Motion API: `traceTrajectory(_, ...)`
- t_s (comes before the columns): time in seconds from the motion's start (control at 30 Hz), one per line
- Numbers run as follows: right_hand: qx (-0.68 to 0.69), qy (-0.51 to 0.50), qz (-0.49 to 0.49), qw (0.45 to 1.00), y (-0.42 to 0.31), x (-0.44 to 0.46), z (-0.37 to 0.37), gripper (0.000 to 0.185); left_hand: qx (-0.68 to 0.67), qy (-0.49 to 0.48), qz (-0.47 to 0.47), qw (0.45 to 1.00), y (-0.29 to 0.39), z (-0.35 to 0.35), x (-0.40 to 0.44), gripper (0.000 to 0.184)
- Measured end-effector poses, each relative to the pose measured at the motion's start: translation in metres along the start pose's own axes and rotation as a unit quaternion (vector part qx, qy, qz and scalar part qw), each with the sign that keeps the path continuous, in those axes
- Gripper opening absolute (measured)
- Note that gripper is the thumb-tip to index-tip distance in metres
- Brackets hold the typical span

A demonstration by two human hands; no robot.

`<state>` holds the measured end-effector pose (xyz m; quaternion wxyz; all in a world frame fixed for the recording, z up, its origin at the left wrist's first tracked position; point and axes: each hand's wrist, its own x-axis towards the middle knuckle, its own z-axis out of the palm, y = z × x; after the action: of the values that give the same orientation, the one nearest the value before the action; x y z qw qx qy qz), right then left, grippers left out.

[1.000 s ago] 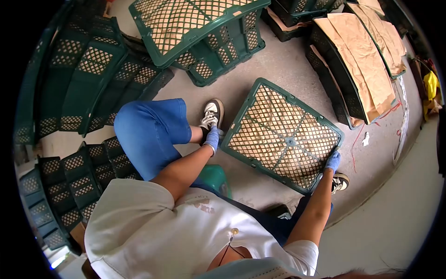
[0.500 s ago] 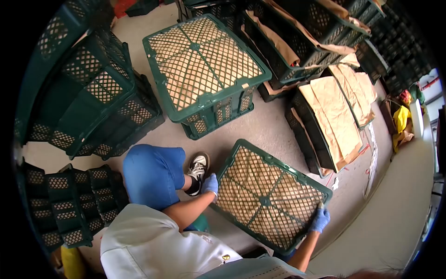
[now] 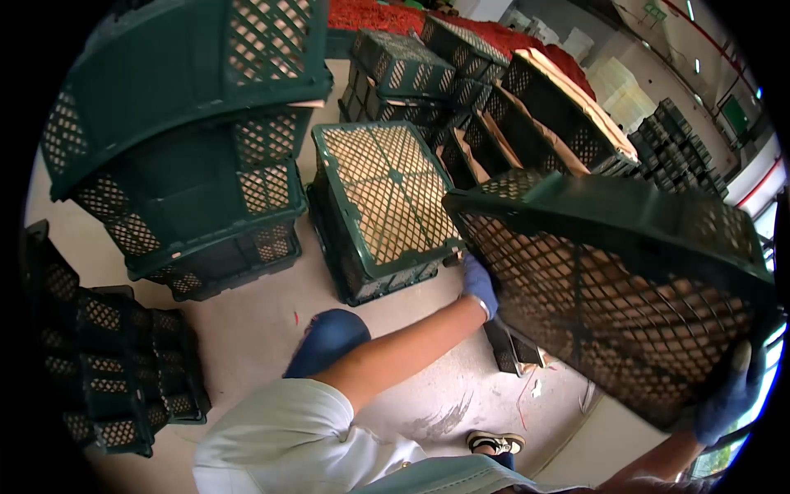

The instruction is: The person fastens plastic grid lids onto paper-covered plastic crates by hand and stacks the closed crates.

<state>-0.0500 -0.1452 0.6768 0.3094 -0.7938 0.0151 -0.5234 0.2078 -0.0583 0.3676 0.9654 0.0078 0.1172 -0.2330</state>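
A dark green plastic crate is raised off the floor on the right, tilted, with its lattice face toward me and brown showing through the mesh. My left hand, in a blue glove, grips its left edge. At the lower right corner my right hand, also gloved, is closed on the same crate; part of its fingers is in shadow. Just left of the held crate, a similar green crate with a pale lattice top stands on the floor.
Tall stacked green crates rise at the left, with smaller dark crates below them. Paper-lined crates stand behind the held one. Beyond lies a broad red heap. My shoe rests on the floor near the bottom.
The crate has come up off the floor with both hands on it and now tilts at the right. My body has risen, and the view has shifted to show more of the room.
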Motion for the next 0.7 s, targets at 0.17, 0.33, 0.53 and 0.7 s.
traceTrajectory(0.17,-0.093,-0.115,-0.449,0.881,-0.045,0.008,0.103,0.035,-0.070,-0.196,-0.226,0.952,0.103,0.082,-0.058,0.065)
traceTrajectory(0.33,-0.148,-0.173,-0.538,0.812,0.009,-0.038,0.163,0.044,-0.098,-0.285,-0.248,0.921,0.182,0.062,-0.055,0.058)
traceTrajectory(0.53,-0.087,-0.254,-0.561,0.783,0.069,-0.122,0.234,0.019,-0.163,-0.280,-0.297,0.898,0.144,-0.053,0.018,0.047)
traceTrajectory(0.7,-0.077,-0.314,-0.572,0.754,0.136,-0.161,0.275,0.024,-0.303,-0.280,-0.411,0.813,0.057,-0.147,0.035,0.039)
